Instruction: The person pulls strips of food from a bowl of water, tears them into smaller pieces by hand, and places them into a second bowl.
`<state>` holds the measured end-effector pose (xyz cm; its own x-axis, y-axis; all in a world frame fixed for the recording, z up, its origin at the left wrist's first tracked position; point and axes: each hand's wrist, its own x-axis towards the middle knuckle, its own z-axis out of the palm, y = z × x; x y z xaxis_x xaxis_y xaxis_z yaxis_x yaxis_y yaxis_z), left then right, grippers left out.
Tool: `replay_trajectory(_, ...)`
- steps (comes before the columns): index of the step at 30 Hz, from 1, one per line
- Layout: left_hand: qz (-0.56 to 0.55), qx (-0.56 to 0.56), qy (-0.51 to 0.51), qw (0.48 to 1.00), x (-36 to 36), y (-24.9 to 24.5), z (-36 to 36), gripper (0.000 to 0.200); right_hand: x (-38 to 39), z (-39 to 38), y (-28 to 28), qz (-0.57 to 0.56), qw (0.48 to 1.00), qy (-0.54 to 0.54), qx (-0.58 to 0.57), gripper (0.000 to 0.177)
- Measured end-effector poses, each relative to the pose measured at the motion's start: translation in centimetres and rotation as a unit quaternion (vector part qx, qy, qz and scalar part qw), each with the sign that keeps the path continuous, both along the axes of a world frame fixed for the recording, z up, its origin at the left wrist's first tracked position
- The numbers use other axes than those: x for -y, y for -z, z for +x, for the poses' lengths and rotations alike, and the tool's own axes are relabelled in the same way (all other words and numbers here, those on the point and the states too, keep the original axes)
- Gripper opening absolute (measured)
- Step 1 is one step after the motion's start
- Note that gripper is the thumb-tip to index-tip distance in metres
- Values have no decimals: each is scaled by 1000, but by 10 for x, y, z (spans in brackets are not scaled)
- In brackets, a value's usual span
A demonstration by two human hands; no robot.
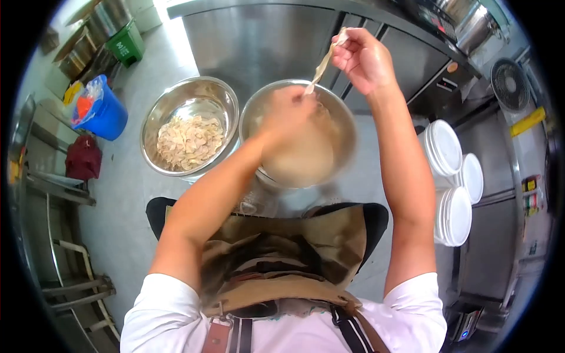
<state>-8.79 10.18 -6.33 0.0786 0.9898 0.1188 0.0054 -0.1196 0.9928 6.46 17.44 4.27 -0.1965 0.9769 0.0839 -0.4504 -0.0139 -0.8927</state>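
A pale, limp strip [321,69] of what looks like food stretches at a slant between my two hands; its exact kind does not show. My right hand [366,59], raised above the steel counter front, pinches the upper end. The lower end runs to the fingers of my left hand [289,112], which is smeared by motion over the right metal bowl [351,138]. Cloudy beige liquid [303,156] fills much of this bowl. Beside it, the left metal bowl [154,106] holds a heap of pale, thin pieces [189,141].
White lidded buckets [445,147] stand at the right near a fan [509,84]. A blue bin [109,112] and a green container [125,45] are on the left. Steel cabinets [247,44] line the front. A brown apron [335,235] covers my lap.
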Motion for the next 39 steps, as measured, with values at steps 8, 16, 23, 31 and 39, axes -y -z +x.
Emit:
replay_trajectory(8,-251,-15,155,955,4,-17,-50,28,6,40,126,-21,921,-78,380,13)
replay_trajectory(16,-246,-231,264,904,-16,-19,-44,24,35,32,141,277,817,-63,502,33)
replay_trajectory(23,-200,-302,216,907,-20,-21,-38,15,47,7,129,275,851,-162,418,22)
replay_trajectory(31,-144,-167,95,971,-3,-21,-47,13,63,12,144,169,926,-139,308,15)
replay_trajectory(39,-185,-206,216,936,0,-42,-42,15,71,8,147,313,907,-29,281,25)
